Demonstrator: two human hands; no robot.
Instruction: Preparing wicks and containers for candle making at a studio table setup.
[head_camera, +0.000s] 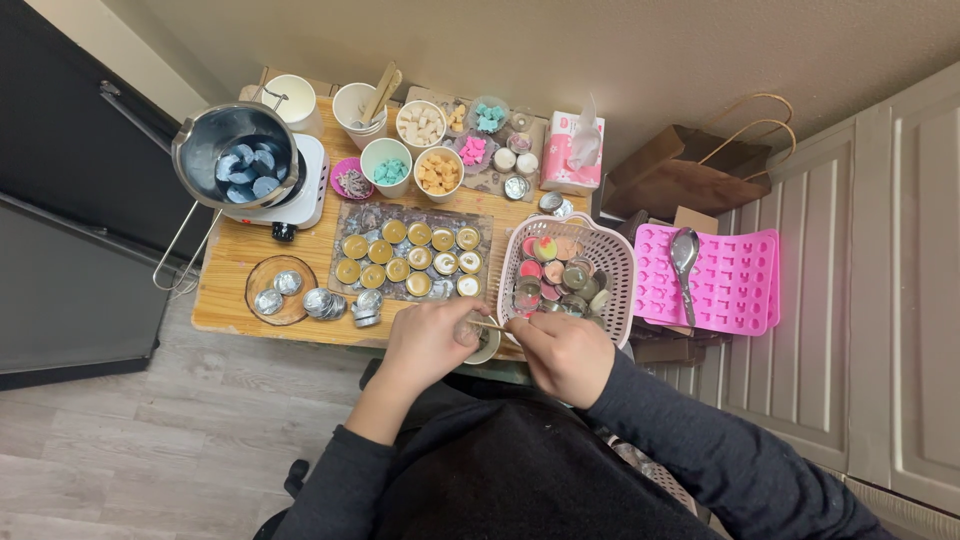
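Left hand (428, 340) steadies a small round container (480, 343) at the tabletop's (230, 300) near edge while right hand (565, 352) pinches a thin stick (488, 324) into it; best kept upright

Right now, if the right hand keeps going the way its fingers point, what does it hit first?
The right hand points left, toward the left hand. First in line looks like the small cup held between them, then the left hand itself. Depth is unclear.

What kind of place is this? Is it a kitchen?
Probably not a kitchen: it looks like a home craft corner, likely for making candles or wax melts. A metal pot of wax-like discs sits on a small white hotplate, beside cups of coloured chunks and rows of small filled tins.
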